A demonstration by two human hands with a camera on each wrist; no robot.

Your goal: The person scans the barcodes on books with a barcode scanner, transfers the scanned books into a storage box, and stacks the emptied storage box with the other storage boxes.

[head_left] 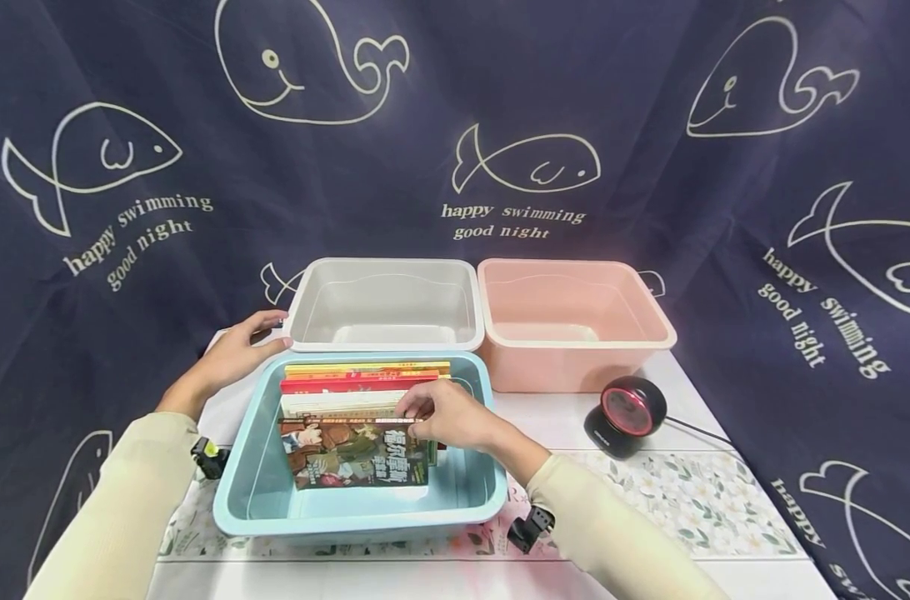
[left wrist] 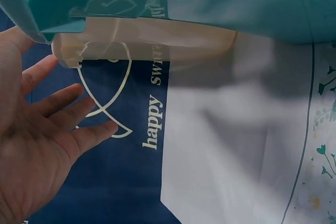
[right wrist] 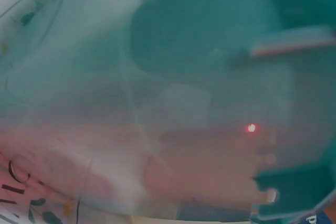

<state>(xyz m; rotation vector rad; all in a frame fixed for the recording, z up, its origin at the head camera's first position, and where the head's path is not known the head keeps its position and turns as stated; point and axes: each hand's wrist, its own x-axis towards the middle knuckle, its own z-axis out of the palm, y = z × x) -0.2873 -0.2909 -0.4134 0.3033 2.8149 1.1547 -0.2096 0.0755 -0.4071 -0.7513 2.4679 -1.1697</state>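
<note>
The dark book stands inside the blue tub, frontmost in a row of books. The right hand reaches over the blue tub's right side and pinches this book's top edge between thumb and fingers. The left hand is loose, fingers spread and holding nothing, outside the blue tub's back left corner; whether it touches the gray tub, directly behind the blue tub, I cannot tell. Behind and right of the blue tub sits the pink tub; farther right, a round black device.
</note>
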